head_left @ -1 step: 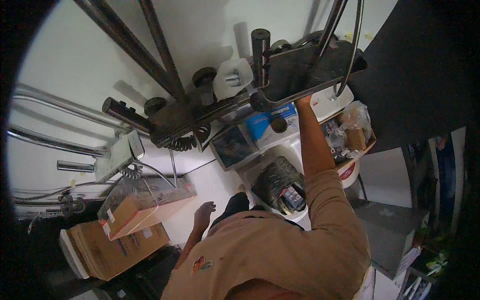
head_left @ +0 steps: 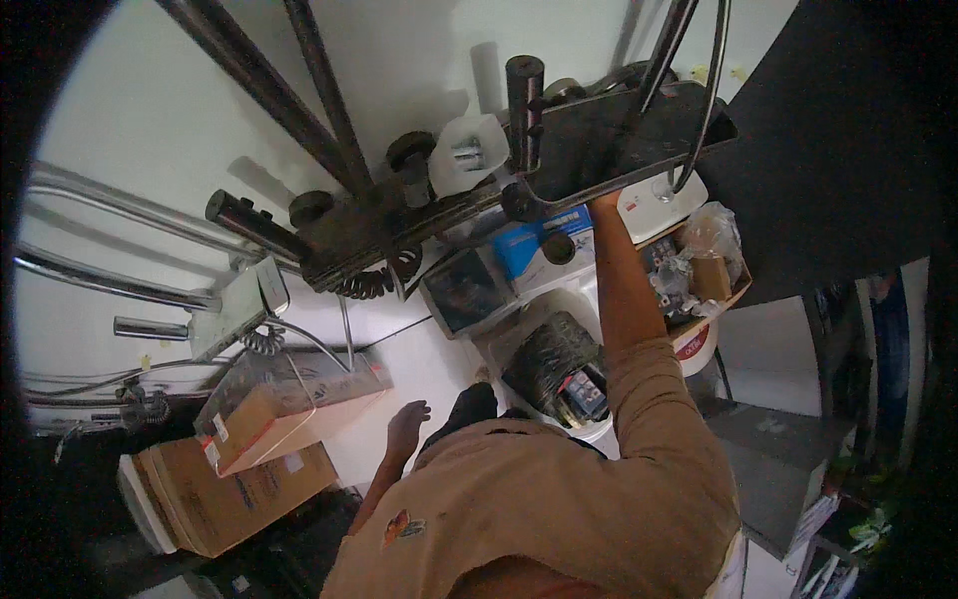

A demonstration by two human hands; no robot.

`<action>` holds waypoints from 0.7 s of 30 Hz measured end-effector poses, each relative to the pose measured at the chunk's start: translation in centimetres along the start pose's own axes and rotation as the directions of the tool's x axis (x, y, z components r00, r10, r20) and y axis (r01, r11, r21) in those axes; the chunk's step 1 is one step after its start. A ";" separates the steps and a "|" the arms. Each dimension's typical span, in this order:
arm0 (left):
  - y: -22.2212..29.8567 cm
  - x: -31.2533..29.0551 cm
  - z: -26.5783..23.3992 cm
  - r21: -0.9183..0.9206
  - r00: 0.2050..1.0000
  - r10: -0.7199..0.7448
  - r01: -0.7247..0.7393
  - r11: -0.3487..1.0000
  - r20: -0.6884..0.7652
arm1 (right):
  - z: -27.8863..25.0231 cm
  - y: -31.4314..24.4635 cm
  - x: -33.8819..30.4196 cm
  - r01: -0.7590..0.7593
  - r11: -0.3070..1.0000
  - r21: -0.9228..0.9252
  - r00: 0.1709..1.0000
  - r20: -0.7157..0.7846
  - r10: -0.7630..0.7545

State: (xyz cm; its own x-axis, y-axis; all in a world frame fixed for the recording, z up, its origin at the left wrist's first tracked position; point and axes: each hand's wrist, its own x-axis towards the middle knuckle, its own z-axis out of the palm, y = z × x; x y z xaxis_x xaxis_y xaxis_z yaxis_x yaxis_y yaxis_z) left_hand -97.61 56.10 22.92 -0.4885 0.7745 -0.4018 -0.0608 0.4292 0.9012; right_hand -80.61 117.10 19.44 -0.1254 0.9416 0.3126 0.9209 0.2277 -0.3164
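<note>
My right arm reaches forward between boxes. Only the wrist end of my right hand (head_left: 605,203) shows; its fingers are hidden beneath a dark shelf tray (head_left: 689,128) on a wall-mounted shower fixture. Beside that wrist are a blue and white box (head_left: 527,248) on the left and a flat white panel (head_left: 661,208) on the right. My left hand (head_left: 405,426) hangs low beside my leg, fingers loosely apart, holding nothing. Below my right forearm, a bundle in black plastic wrap (head_left: 547,351) lies in a white container (head_left: 587,298).
Dark metal bars (head_left: 264,95) and chrome pipes (head_left: 120,285) jut from the wall. An open carton with bagged parts (head_left: 740,288) stands right of my arm. Left are a plastic-wrapped carton (head_left: 299,409) and brown cardboard boxes (head_left: 244,504); a grey box (head_left: 773,439) sits at right.
The view shifts very slightly. Both of my hands stay in the same places.
</note>
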 end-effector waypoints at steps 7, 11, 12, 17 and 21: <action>0.5 -2.0 -0.7 0.072 0.996 0.005 0.001 0.997 -0.086 | -4.3 -1.9 -3.2 0.351 0.699 0.622 0.932 -0.303 -0.198; 1.1 -2.2 -0.8 0.149 0.999 -0.010 0.015 0.989 -0.038 | -5.9 -0.9 -1.8 0.394 0.745 0.538 0.912 -0.329 -0.245; 0.1 -2.1 -0.9 0.082 0.999 -0.019 0.021 0.996 -0.029 | -6.0 -0.5 -1.5 0.396 0.766 0.506 0.910 -0.327 -0.254; 1.8 -0.9 0.6 0.111 0.998 -0.038 0.042 0.993 -0.042 | -3.9 1.2 0.7 0.416 0.741 0.527 0.909 -0.232 -0.346; 0.2 -0.2 -0.1 0.311 0.975 0.220 -0.211 0.927 0.008 | -1.4 0.9 1.5 0.084 0.065 0.994 0.981 -0.072 -0.178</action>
State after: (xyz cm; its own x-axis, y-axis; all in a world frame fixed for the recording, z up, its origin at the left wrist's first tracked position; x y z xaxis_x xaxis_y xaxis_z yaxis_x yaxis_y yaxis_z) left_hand -97.63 55.96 23.22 -0.4832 0.8535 -0.1951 0.3175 0.3784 0.8695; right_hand -79.40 118.37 20.91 -0.2600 0.8659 0.4273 -0.3178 0.3411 -0.8847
